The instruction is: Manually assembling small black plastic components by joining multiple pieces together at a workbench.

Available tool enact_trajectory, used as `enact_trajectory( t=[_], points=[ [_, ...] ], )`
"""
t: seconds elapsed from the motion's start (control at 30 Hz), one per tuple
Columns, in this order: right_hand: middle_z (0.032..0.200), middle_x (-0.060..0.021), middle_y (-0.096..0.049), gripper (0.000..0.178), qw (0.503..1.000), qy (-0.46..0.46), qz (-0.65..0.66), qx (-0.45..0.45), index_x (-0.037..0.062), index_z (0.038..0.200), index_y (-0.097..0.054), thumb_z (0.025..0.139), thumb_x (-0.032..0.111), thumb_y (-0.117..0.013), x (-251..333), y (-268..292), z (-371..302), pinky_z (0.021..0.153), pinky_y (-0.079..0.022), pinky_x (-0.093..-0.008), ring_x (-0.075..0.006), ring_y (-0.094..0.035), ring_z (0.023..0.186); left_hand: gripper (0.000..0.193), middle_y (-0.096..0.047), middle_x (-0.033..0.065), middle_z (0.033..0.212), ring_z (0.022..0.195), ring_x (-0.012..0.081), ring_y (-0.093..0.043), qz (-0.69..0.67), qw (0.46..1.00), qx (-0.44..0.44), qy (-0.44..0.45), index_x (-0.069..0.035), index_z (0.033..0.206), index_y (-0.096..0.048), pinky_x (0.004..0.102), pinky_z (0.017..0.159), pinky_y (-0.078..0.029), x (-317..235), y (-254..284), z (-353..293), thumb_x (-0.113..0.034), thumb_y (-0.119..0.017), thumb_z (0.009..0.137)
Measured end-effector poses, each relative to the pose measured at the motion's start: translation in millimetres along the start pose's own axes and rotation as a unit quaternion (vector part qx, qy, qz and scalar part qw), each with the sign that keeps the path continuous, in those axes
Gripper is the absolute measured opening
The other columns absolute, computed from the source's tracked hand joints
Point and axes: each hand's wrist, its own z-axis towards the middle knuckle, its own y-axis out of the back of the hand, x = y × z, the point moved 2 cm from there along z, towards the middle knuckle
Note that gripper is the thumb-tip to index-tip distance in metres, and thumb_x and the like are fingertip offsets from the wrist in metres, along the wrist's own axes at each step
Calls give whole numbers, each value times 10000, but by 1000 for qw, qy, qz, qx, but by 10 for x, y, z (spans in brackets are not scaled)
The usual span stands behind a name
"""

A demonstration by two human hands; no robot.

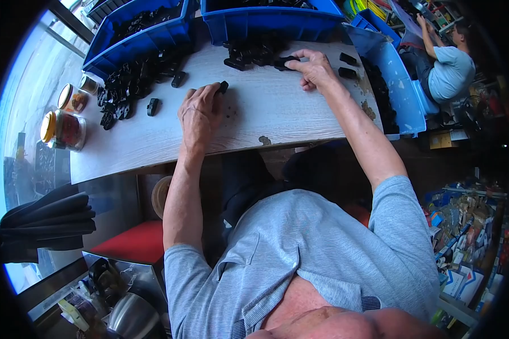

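Note:
My left hand (199, 113) is over the middle of the table, its fingers closed on a small black plastic part (223, 87) that sticks out past the fingertips. Farther right and farther back, my right hand (315, 69) pinches another black plastic part (283, 64) between thumb and finger. That part lies at the right end of a pile of black plastic parts (253, 52). To the left spreads a larger heap of similar parts (124, 85), with a single loose part (152, 107) beside it. Two black pieces (348, 66) lie right of my right hand.
Two blue bins (271, 25) of black parts line the table's far side; a light blue bin (404, 93) is at its right edge. Lidded jars (68, 130) stand at the left by the window. Another person (449, 70) sits at the far right. The pale tabletop (288, 121) has chipped spots.

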Motion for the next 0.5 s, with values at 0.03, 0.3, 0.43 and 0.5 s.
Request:
enact_trajectory(
  t=[0.03, 0.3, 0.43, 0.5],
  points=[
    [570, -10, -547, 460, 1000, -9, 13, -4, 62, 1222, -647, 850, 276, -812, -6, 2, -9, 406, -535, -283, -101, -574, 450, 198, -754, 82, 967, 847, 275, -671, -5, 1000, -3, -1, -109, 1087, -735, 381, 778, -547, 7, 1, -2, -121, -708, 892],
    [514, 26, -483, 384, 989, -34, 145, 13, 76, 1127, -677, 862, 324, -804, -66, 65, -234, 440, -560, -316, -108, -581, 439, 224, -762, 79, 1015, 883, 256, -683, -12, 999, 21, 22, -106, 1139, -744, 375, 829, -563, 5, 22, 6, -116, -712, 917],
    [507, 30, -480, 373, 988, -95, 68, 98, 79, 1108, -684, 860, 331, -804, -50, -33, -377, 436, -553, -321, -104, -567, 423, 239, -763, 85, 1018, 878, 256, -689, -32, 999, 17, 26, -99, 1151, -738, 382, 810, -568, 16, 28, 8, -116, -723, 913],
    [508, 32, -480, 375, 989, -101, 41, 97, 81, 1112, -683, 859, 331, -804, 6, -102, -439, 429, -545, -318, -105, -565, 420, 245, -763, 85, 1014, 873, 254, -690, -30, 999, 24, 17, -98, 1151, -738, 381, 799, -570, -4, 43, -14, -107, -728, 907]
  ],
)
